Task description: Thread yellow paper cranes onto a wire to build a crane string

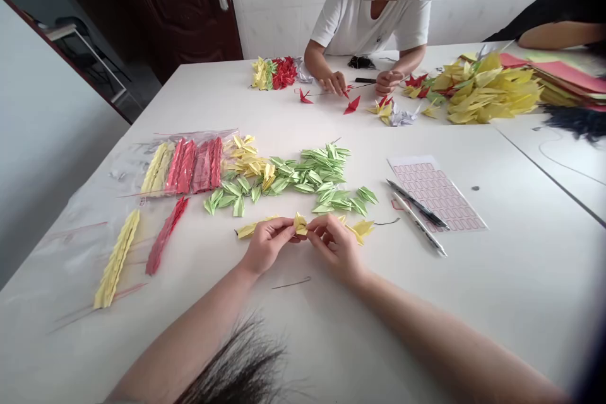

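Note:
Between my two hands is a small yellow folded paper crane [300, 223], just above the table. My left hand [269, 245] pinches its left side between thumb and fingers. The fingertips of my right hand [337, 247] close on its right side. Beyond the hands lie more yellow folded papers [360, 229], partly hidden by my fingers, with a dark thread end at the right. A thin hooked wire [291, 283] rests on the table nearer to me. Farther off are loose green folded papers [326, 164] and a small yellow pile [246, 156].
Bagged red and yellow paper strings [193, 164] lie left, with a yellow string [117, 259] and a red string [165, 237] nearer. A pen [419, 225] and sticker sheet [438, 192] are right. Across the table, a person [374, 25] handles red cranes beside a yellow heap [490, 91].

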Tool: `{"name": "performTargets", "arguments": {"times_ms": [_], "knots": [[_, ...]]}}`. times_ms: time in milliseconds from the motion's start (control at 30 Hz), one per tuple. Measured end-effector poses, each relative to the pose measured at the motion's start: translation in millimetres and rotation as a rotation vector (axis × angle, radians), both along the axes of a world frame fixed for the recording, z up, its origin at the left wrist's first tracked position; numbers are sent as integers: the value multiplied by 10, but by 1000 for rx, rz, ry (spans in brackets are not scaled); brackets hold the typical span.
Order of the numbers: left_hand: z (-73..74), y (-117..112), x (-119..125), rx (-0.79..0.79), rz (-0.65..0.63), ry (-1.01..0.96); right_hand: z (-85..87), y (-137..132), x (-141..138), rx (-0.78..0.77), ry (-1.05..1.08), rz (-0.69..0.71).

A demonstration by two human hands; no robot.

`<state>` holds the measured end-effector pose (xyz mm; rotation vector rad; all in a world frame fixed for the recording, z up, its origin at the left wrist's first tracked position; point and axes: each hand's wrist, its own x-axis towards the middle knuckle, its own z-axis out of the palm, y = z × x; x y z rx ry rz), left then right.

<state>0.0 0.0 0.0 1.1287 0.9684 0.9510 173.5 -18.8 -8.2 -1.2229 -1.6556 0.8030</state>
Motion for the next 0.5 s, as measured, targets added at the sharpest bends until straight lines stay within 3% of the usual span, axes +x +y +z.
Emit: {"name": "performTargets", "arguments": {"times_ms": [233,500], "knots": [[11,-26,-7,72,-92,5,53,11,17,-255,13,30],[-6,-54,18,144,-34,170,39,18,37,-205,-111,91]]}}
